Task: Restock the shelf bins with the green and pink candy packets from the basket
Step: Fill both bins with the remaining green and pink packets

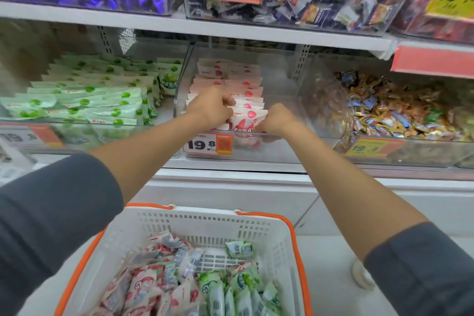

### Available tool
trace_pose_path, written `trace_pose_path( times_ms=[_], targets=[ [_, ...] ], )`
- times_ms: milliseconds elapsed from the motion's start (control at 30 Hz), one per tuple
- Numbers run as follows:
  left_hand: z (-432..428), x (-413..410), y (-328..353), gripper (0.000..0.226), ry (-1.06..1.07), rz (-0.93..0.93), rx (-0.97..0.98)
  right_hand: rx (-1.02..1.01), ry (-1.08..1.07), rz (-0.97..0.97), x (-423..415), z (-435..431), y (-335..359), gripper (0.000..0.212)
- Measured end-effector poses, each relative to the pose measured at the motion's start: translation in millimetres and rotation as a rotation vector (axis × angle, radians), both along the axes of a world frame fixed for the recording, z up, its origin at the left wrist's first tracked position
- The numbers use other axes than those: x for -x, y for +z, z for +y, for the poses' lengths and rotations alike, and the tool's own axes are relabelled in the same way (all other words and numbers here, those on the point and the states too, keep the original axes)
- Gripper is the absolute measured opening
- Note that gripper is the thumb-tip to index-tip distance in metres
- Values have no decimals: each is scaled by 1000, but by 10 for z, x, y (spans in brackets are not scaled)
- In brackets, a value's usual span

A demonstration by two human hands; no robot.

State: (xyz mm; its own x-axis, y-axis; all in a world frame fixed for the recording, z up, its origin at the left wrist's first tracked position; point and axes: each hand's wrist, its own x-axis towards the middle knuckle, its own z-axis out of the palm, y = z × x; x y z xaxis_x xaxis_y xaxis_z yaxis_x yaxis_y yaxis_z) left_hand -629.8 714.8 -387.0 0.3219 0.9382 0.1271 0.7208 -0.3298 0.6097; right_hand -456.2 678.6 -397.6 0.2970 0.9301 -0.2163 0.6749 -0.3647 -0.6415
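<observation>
Closest in, the white-and-orange basket (pixel 179 215) has loose pink packets (pixel 143 287) and green packets (pixel 238 287) all jumbled together, so there's plenty left to shelve, and grabbing blind could easily pull the wrong colour. Up at the shelf, both hands are at the front of the clear pink bin (pixel 282 78). The left hand (pixel 210 108) is curled tight over the top of the front pink packet (pixel 243 118), and the right hand (pixel 275 119) is fisted, pinching its right edge as far as I can tell. That packet stands upright right against the front wall, above the price tag (pixel 207 145), and it's the risky bit imo. Let go before it's wedged and it could tip forward over the lip toward the basket or the floor. Shove it too hard and it knocks into the neat pink rows (pixel 230 79) stacked behind, which lean on each other. The right side of the bin looks bare, so nothing braces the stack there and it could slump sideways. The green bin (pixel 102 124) sits just left, so a packet hopping the divider would mix the flavours.
</observation>
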Motion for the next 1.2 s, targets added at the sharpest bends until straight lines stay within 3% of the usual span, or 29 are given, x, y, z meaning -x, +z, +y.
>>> trace_pose_path(
  times_ms=[167, 300, 433, 567, 667, 800, 933, 1033, 1200],
  targets=[
    [-128, 63, -47, 32, 28, -43, -132, -49, -64, -41, 21, 77, 10, 40],
    [-141, 98, -72, 34, -2, 37, -159, -14, -14, -42, 40, 93, -62, 31],
    [-226, 127, -81, 31, -28, 85, -257, -52, -44, 6, 48, -3, 4, 36],
    [-564, 224, 2, 9, -5, -9, -441, -572, -58, -231, 316, -424, 156, 25],
    [-911, 445, -100, 12, 23, -148, -320, -727, 122, -182, 673, -747, 16, 11],
    [-1265, 1097, -651, 15, 104, -148, -56, -573, 330, -171, 1155, -1102, -548, 9],
    [-1500, 1892, -1452, 25, 140, -36, 301, -162, 454, -136, 1544, -1330, -1393, 15],
    [-1567, 2276, -1974, 13, 129, 168, 497, 74, 473, -95, 1784, -1408, -1962, 16],
    [-1717, 2471, -2596, 36, 7, 632, 644, 243, 448, -33, 1993, -1528, -2497, 16]
  ],
)
